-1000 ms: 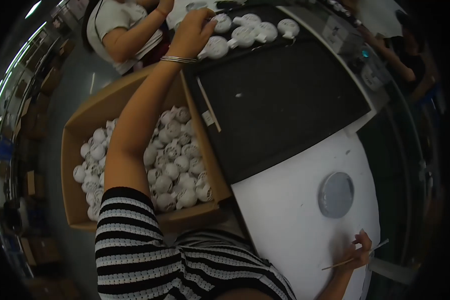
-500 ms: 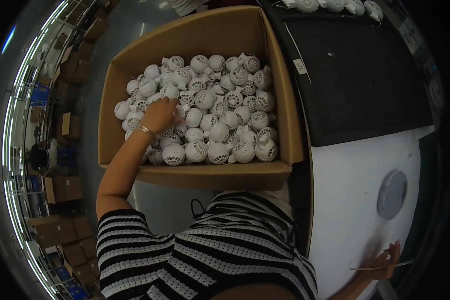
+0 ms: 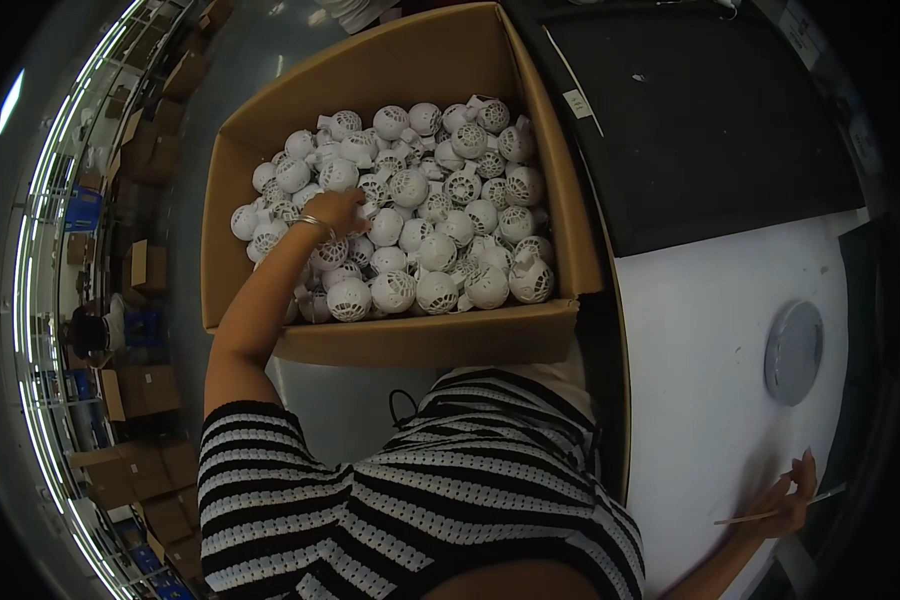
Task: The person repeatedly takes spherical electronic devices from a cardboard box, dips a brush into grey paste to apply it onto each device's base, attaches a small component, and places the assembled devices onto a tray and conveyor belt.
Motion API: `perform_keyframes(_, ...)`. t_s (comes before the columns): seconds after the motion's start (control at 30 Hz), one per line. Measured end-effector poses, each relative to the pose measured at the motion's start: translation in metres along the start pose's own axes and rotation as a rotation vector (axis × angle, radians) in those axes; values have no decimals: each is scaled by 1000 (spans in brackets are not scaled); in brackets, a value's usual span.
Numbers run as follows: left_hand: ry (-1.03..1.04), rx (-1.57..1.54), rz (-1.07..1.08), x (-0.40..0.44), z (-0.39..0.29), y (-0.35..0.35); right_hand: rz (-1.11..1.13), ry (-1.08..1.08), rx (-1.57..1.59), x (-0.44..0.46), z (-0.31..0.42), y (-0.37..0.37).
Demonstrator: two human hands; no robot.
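My left hand [image 3: 338, 211], a bracelet on its wrist, reaches into a cardboard box full of white openwork balls [image 3: 436, 252]. Its fingers are curled down at a white ball in the middle of the pile, and the fingertips are partly hidden. Over the white tabletop at lower right, my right hand [image 3: 788, 503] is closed on a thin paintbrush [image 3: 738, 519]. The brush has a wooden handle and a pale far end. Beyond that hand, a round grey lidded dish [image 3: 794, 353] lies on the white surface.
The cardboard box [image 3: 425, 345] stands in front of me, its walls rising around the balls. To its right, a black mat [image 3: 705, 130] covers the table's far part, with a small label [image 3: 577, 103] at its edge. Shelves with cardboard boxes [image 3: 140, 390] line the left.
My left hand has moved slightly right and up over the pile. My right hand still grips the brush and appears a little higher. The whole view has shifted slightly.
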State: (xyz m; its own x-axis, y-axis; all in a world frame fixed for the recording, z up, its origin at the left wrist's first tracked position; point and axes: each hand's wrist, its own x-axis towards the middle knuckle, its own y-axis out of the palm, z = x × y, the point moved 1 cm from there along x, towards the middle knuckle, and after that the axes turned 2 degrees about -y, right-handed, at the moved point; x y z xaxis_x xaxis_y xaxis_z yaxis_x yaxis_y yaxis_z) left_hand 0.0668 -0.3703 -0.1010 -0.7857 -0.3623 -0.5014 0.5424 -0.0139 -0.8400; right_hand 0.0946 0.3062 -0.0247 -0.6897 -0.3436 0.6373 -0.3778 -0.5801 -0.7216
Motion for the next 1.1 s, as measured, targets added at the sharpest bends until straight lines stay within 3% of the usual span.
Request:
perform_keyframes(0.07,100,-409,-71,4,18,6,-15,18,14,-6,-1,-2)
perform_keyframes(0.1,184,-550,-280,4,26,12,-10,27,12,-9,-4,-3)
perform_keyframes(0.13,191,-545,-281,-1,24,-3,-9,29,12,-10,-5,-3)
perform_keyframes(0.2,-37,-1151,-43,-12,26,-33,0,29,10,-10,-5,-3)
perform_keyframes(0.3,411,-1978,-33,-32,-5,-53,-4,27,4,-7,-2,-1)
perform_keyframes(0.33,578,-2005,6,-34,-15,-59,-7,30,-5,-5,0,0)
perform_keyframes(0.43,735,-2166,82,-47,-64,-74,-58,-57,-4,4,8,3)
perform_keyframes(0.57,840,-2120,373,-72,-138,-105,-56,-25,-46,9,15,11)
perform_keyframes(0.8,1122,-1857,1112,-118,-304,-131,-21,-123,651,89,67,46)
perform_keyframes(0.9,1350,-1673,1275,-157,-358,-128,-193,-69,831,99,82,45)
perform_keyframes(0.97,1340,-1583,1450,-181,-376,-127,-281,-51,826,95,86,26)
perform_keyframes(1.0,1314,-1570,1434,-189,-384,-125,-309,-51,804,89,87,14)
perform_keyframes(1.07,1485,-1353,1385,-209,-394,-134,-192,1,512,74,99,-23)
perform_keyframes(1.1,1358,-1381,1358,-214,-388,-132,-185,45,396,67,109,-44)
